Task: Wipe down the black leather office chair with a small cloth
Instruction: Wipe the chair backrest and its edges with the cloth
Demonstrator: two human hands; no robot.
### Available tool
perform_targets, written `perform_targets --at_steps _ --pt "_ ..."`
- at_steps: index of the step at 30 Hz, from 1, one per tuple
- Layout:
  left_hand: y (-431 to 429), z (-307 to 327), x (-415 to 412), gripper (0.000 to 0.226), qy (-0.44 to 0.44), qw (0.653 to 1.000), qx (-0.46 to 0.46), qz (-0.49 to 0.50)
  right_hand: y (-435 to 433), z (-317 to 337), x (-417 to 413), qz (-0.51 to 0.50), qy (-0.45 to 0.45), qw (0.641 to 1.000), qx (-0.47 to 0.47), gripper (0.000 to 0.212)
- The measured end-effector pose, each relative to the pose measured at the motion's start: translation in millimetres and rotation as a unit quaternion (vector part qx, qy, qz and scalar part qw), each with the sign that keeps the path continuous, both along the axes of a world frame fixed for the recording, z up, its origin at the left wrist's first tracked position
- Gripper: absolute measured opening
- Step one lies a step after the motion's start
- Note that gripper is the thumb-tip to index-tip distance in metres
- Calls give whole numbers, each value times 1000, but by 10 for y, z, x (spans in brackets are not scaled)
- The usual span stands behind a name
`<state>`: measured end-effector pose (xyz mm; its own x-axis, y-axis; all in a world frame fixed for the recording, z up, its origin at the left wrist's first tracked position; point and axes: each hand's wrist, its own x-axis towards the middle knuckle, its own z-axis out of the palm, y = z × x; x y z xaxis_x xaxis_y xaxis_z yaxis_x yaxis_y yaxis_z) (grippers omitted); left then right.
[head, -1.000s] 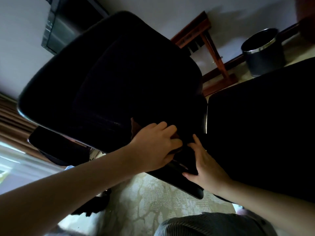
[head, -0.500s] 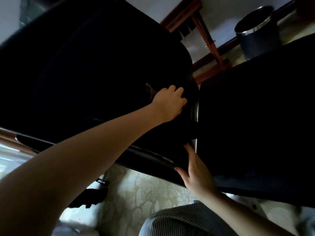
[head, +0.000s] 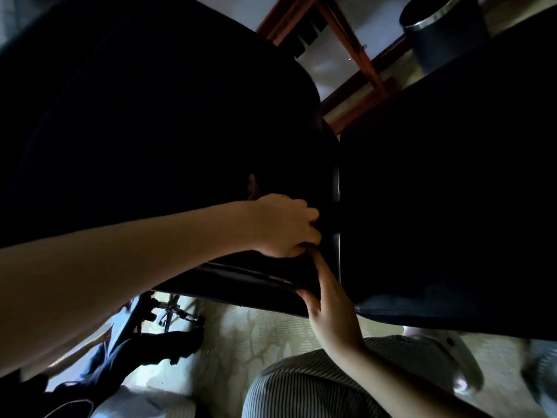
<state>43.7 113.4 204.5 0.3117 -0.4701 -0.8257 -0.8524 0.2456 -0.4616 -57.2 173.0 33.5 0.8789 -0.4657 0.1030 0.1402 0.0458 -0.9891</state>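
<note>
Listing the surroundings first, we enter:

- One black panel (head: 452, 191) just right of the chair (head: 150, 131), with a thin shiny strip between them. We cannot tell whether it belongs to the chair.
- One dark bin (head: 443, 37) with a metal rim at upper right, partly cut off by the edge of the view.
- One wooden frame (head: 358, 52) by the pale wall behind.
- One patterned carpet (head: 241, 330), one wheeled base (head: 171, 312) and one striped trouser leg (head: 316, 387) below.

The left forearm crosses the chair's lower part and hides much of its rim from us.

- Chair: fills the upper left. It is black, and its detail is lost in shadow.
- Cloth (head: 252, 186): brownish. We see only a corner of it above the left hand (head: 286, 226), which bunches over it with curled knuckles and presses it to the leather near the lower rim.
- Right hand (head: 327, 297): fingers straight and flat along the chair's corner, thumb against the rim, forefinger tip touching the left hand. It holds nothing.

Against half a second ago, we note that the left hand sits lower on the chair, down at the right hand's fingertip. The right hand keeps its place on the rim, and the bin lies nearer the corner of the view.

We count two hands, one cloth and one chair.
</note>
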Motion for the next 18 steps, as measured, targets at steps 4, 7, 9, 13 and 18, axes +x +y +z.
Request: perform_targets --at_steps 4,7,9,13,18 --pt "-250 -211 361 58 -72 997 -28 -10 82 15 43 -44 -22 999 -10 73" --pt "-398 -438 591 59 -109 990 -86 13 127 30 46 -72 -13 997 12 73" --pt "-465 -573 707 54 -129 988 -88 10 164 39 35 -85 11 995 44 73" --pt "-510 -853 844 47 -148 988 -39 -21 175 -25 39 -76 53 991 93 76" --pt "-431 -1021 785 40 -161 985 52 -35 117 -74 37 -42 83 990 108 85"
